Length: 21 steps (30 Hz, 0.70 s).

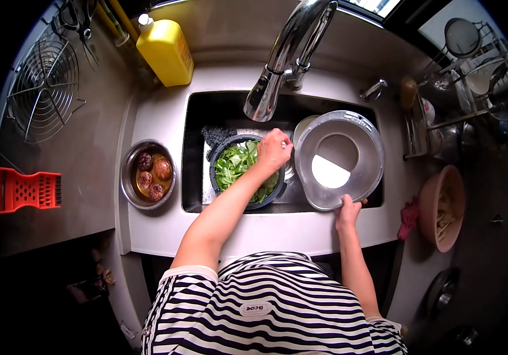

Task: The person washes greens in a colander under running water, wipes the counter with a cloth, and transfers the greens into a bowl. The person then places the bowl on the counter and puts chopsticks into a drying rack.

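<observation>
My left hand [274, 149] is closed above the right side of a dark round bowl [213, 176] in the sink. Its fingers are curled together, and I cannot make out what they hold, if anything. Loose green leaves [234, 167] fill the bowl. With my right hand [347, 213] I grip the near rim of a grey colander [370, 160], which has a finely perforated patch in its base. It sits over the right half of the sink. A bright white area shows on its bottom; I cannot tell whether it is reflected light or water.
A chrome faucet [264, 89] arches over the sink [195, 118]. Left of it stands a metal bowl [125, 188] of round brown items in liquid. A yellow jug [168, 53] is behind, a red grater [32, 190] far left, a pink basin [425, 204] and dish rack [473, 115] right.
</observation>
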### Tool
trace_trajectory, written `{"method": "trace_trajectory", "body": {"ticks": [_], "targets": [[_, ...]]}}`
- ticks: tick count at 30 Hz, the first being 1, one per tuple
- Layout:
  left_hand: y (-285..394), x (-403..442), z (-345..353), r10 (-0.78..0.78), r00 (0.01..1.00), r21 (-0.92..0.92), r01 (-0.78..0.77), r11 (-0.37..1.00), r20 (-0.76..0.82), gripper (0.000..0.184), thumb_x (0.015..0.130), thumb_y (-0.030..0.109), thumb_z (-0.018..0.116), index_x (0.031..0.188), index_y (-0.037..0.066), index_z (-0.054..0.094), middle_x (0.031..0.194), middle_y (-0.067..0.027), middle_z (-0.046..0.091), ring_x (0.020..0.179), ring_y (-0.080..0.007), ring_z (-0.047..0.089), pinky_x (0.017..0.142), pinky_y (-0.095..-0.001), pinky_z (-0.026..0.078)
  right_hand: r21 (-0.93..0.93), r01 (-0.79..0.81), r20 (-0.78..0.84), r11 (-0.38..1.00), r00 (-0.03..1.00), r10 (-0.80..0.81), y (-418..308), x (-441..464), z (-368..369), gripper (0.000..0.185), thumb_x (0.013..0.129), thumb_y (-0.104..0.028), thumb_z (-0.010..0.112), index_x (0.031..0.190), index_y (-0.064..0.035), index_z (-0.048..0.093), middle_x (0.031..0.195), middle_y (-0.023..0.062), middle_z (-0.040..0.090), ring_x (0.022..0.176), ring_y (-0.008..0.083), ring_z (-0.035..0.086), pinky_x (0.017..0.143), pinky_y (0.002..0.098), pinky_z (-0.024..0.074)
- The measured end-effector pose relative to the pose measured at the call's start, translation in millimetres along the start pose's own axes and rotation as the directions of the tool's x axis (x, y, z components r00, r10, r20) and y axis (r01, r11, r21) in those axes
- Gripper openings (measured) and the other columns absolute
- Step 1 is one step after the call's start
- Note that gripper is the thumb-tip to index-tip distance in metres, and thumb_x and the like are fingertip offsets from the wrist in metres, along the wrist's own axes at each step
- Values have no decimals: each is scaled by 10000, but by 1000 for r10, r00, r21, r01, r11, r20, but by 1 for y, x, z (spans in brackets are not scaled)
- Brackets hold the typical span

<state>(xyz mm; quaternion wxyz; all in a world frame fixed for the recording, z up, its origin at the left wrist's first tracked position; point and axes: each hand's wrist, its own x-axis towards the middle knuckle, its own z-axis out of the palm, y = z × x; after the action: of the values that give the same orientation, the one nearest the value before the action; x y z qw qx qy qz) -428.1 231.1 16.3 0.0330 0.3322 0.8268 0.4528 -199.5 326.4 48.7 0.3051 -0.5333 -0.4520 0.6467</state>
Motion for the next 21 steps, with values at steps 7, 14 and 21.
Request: {"method": "trace_trajectory", "body": {"ticks": [7,14,21], "targets": [[-10,-4,55,-48,960,446,-84,891,275,205,718,107,509,831,49,670,1104,-98,476,1126,-285,386,942,-406,299,3,6,-12,1000,1000,-6,6,3,-4,20,707,-32,495,695,-20,486,667,21,492,541,107,490,439,251,412],[-49,-10,31,330,944,281,-317,906,2,99,620,72,580,714,44,597,1022,-143,509,1092,-369,409,902,-470,311,1,3,44,1000,999,-3,5,5,-7,27,708,-43,493,691,-25,482,665,15,484,533,99,476,427,243,401],[-60,-33,-30,-131,842,440,-135,888,524,714,670,564,600,1283,254,400,1385,-120,267,1300,-396,123,996,-613,62,15,16,37,1000,999,-16,6,5,-4,103,715,-53,495,788,17,511,695,25,518,546,118,504,446,252,439]]}}
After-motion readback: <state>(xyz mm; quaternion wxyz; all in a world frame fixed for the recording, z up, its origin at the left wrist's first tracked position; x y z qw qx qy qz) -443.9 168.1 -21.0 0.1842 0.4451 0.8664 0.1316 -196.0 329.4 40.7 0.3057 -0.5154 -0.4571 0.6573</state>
